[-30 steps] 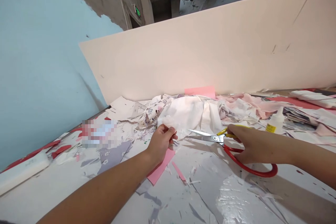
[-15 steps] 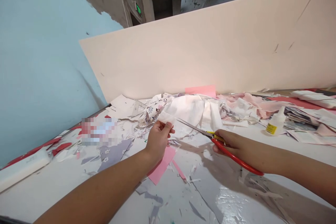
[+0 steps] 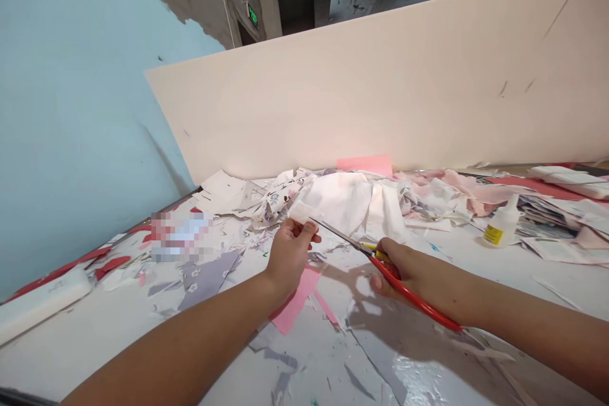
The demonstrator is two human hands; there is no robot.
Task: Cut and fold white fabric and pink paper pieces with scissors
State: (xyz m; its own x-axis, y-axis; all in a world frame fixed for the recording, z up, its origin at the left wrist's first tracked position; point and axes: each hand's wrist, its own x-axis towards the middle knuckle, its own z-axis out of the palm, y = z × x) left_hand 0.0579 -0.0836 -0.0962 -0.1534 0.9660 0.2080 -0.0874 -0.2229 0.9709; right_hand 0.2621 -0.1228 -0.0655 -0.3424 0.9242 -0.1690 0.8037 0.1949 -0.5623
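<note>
Between the thumb and fingers of my left hand (image 3: 291,254) is a small white piece (image 3: 301,210), paper or thin cloth; I cannot tell which. My right hand (image 3: 413,279) grips a pair of scissors (image 3: 402,288) with red handles and a yellow part near the pivot. Their blades point left, and the tips reach the edge of the white piece beside my left thumb. Below my left hand a pink paper sheet (image 3: 295,307) lies on the white table (image 3: 228,349). Behind both hands is a heap of white cloth or tissue (image 3: 340,200).
A small glue-like bottle (image 3: 502,223) with a yellow label stands at the right, near stacked scraps (image 3: 542,216). Grey flowered paper (image 3: 207,279) and red scraps (image 3: 111,266) lie left. A white foam-like block (image 3: 45,304) is at the left edge. A pale board (image 3: 361,89) rises behind.
My right hand and the scissors have moved left, bringing the tips from just beside the white piece to its edge. My left hand stays almost in place, still pinching the piece.
</note>
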